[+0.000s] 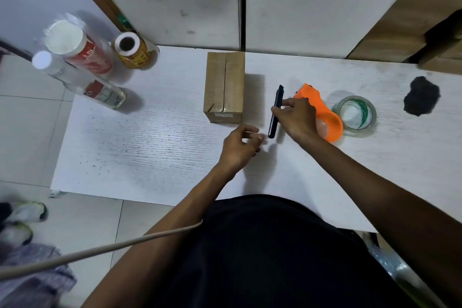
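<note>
white table (150, 147): taped cardboard box (224, 87) sits mid-table, flaps closed. orange tape dispenser (325, 112) to its right, clear tape roll (367, 117) just beside that. right hand (296, 117) pinches a slim black tool (278, 97), probably a box cutter (too blurred to confirm), between box and dispenser, tip pointing away. left hand (240, 147) loosely curled, holding nothing, just beside the tool's near end.

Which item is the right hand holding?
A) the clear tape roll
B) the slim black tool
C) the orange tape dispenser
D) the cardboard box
B: the right hand pinches the slim black tool by its middle, while the orange tape dispenser lies on the table behind that hand.
</note>
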Demonstrator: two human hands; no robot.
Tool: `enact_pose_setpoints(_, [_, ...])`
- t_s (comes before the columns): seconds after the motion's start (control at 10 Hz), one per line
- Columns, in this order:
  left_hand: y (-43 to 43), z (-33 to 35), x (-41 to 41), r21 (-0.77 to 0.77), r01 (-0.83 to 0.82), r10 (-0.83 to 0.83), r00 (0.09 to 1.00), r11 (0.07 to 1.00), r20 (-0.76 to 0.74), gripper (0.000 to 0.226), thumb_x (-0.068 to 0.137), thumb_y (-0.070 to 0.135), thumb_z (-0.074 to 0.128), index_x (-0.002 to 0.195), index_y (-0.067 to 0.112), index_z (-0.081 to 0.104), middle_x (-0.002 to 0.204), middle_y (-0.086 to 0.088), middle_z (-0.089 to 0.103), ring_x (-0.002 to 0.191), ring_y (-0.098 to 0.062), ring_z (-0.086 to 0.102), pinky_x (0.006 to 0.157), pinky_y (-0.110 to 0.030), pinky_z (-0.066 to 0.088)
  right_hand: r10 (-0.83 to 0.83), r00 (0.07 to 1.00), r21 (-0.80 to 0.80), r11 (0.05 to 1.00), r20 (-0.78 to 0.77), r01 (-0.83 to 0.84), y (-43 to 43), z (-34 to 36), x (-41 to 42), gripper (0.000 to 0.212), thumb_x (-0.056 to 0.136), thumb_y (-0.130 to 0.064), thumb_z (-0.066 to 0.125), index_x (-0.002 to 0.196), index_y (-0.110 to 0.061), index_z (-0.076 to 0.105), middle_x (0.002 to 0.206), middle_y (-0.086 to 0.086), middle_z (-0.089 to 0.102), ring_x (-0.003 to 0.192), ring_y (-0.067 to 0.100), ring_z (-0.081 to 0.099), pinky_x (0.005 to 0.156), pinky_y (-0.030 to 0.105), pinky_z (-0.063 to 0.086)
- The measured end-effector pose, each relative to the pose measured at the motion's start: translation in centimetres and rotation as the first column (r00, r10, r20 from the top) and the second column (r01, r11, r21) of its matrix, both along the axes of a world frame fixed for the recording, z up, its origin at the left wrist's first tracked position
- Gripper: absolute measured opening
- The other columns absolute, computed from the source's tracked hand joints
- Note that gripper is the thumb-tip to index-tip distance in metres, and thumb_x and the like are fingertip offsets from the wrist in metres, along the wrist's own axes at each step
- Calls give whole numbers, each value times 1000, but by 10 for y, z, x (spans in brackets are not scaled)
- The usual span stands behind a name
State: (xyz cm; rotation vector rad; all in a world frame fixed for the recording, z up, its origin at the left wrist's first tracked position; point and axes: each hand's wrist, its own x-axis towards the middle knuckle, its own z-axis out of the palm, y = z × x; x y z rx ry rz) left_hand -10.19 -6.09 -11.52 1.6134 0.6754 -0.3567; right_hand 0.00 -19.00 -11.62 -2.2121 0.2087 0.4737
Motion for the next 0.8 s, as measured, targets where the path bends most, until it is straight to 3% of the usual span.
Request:
enact_pose_setpoints(0.1, [21,-11,-12,55,-17,21,997,998,-70,13,96,20,66,105,11,69,96,-1,73,71,-14,69,69,-27,56,45,999,-109,993,-26,-48,2,-15,12,22,84,-16,65,98,-1,75,81,14,74,79,24,68,66,28,48])
enact_pose_setpoints(0.2, [50,-25,-33,235,-23,57,989,972,-137,11,93,16,62,93,15,73,95,2,76,79,-11,67,77,-27,54,71,997,-147,986,-16,-72,11,-26,17,19,82,-14,67,93,1,71,85,19,76,83,34,71,76,43,57])
enact_pose_setpoints(0.3, [76,-31,-56,421,-59,141,976,905,-166,9,91,21,63,92,15,70,87,7,71,84,-9,63,68,-15,45,53,999,-164,985,7,-51,21,-32,21,25,84,-18,70,102,-2,66,94,17,75,93,34,69,82,44,56])
enact_pose_setpoints(0.4, [87,-35,-66,474,13,67,986,880,-151,7,90,23,66,88,16,66,82,5,70,78,-12,63,63,-17,43,57,998,-208,977,27,-50,24,-41,22,34,83,-23,72,109,-3,63,107,17,70,100,33,66,83,42,55])
enact_pose_setpoints(0.5, [86,-44,-64,573,218,-130,973,790,-190,15,92,29,64,83,17,59,79,3,64,73,-16,59,62,-29,40,63,997,-215,975,46,-52,21,-47,20,44,85,-27,74,121,-7,60,119,16,64,108,32,63,89,41,53])
enact_pose_setpoints(0.6, [85,-44,-61,603,270,-168,961,751,-222,18,94,31,62,84,18,57,78,3,62,73,-18,57,63,-30,36,29,999,-164,986,16,-26,17,-41,15,54,88,-30,73,132,-8,54,124,16,63,113,31,62,93,42,52])
enact_pose_setpoints(0.7, [94,-38,-62,495,240,-171,969,835,-181,16,95,32,64,86,19,63,82,4,69,78,-17,64,65,-29,47,91,992,-146,986,91,-77,13,-30,2,53,90,-32,70,133,-7,52,122,14,60,108,30,62,91,41,50])
enact_pose_setpoints(0.8, [107,-14,-59,255,-132,143,989,958,-25,15,100,23,58,90,16,65,85,0,72,75,-18,70,73,-36,56,79,939,6,996,335,-86,2,0,-19,36,93,-27,67,124,-10,59,108,-1,58,83,12,63,76,24,48])
